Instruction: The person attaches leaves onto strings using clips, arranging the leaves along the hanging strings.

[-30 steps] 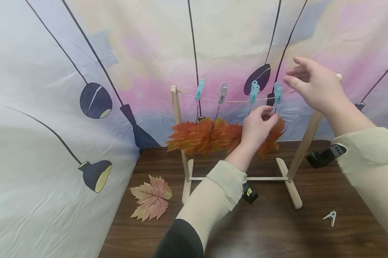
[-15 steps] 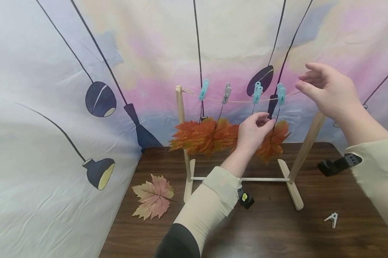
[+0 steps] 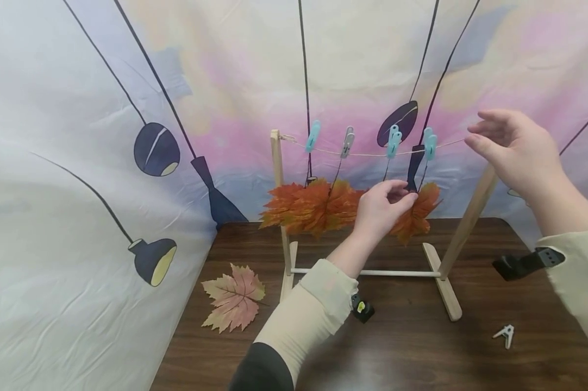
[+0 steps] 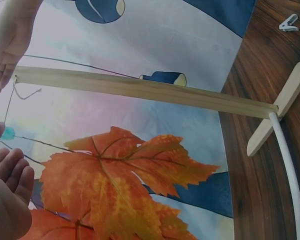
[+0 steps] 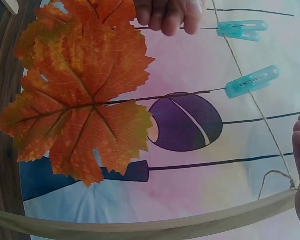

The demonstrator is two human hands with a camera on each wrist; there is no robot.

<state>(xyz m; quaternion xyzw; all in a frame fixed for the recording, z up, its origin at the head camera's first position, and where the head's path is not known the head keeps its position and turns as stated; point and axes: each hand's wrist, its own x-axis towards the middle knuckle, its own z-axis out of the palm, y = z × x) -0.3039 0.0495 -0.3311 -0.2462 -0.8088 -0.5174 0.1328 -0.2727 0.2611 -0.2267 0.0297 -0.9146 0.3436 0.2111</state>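
Note:
Orange leaves hang by thin stems from a string (image 3: 367,155) on a wooden rack (image 3: 472,217). Teal clothespins (image 3: 430,144) and a grey clothespin (image 3: 348,142) clamp the stems to it. My left hand (image 3: 378,210) hovers before the right part of the row, fingers loosely bent, with nothing visible in them. It partly hides the leaves in the head view. Beside it hangs the rightmost leaf (image 5: 80,105), seen whole in the right wrist view. My right hand (image 3: 524,152) is raised by the string's right end, fingers relaxed; whether they touch the string I cannot tell.
A pinkish-yellow leaf (image 3: 235,297) lies on the brown table (image 3: 411,353), left of the rack. At the right front lies a white clothespin (image 3: 505,335). A cloth backdrop (image 3: 79,233) painted with dark lamps stands behind and to the left.
My right hand has drawn right and down, away from the rightmost clothespin. My left hand has moved slightly down and left, away from the rightmost leaf's stem. The view has shifted slightly.

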